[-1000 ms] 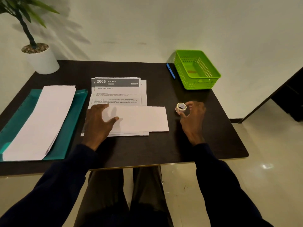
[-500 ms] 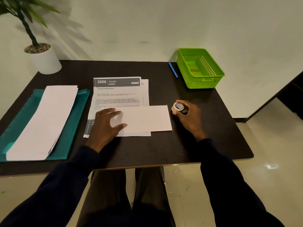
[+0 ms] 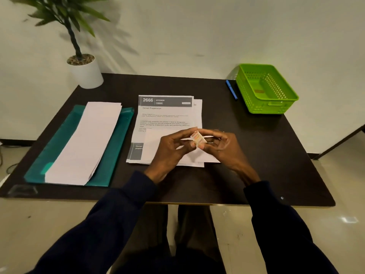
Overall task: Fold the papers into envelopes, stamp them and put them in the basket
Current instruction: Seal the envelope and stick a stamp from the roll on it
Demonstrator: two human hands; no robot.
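Note:
Both hands meet above the folded white envelope [image 3: 156, 147], which lies on a stack of printed papers [image 3: 166, 115] at the table's middle. My right hand [image 3: 223, 147] holds a small roll of stamps [image 3: 198, 137] in its curled fingers. My left hand [image 3: 171, 149] pinches the roll's near side with thumb and fingertips. The green basket [image 3: 284, 99] sits at the back right corner of the table, apart from the hands. Its floor shows one small brownish patch.
A teal folder [image 3: 116, 147] with a pile of long white sheets [image 3: 85, 143] lies at the left. A blue pen [image 3: 231, 92] rests left of the basket. A potted plant [image 3: 85, 72] stands at the back left corner. The dark table [image 3: 266, 155] ends near my lap.
My right hand carried the stamp roll from the table's right side to above the envelope. My left hand lifted off the envelope and joined it at the roll.

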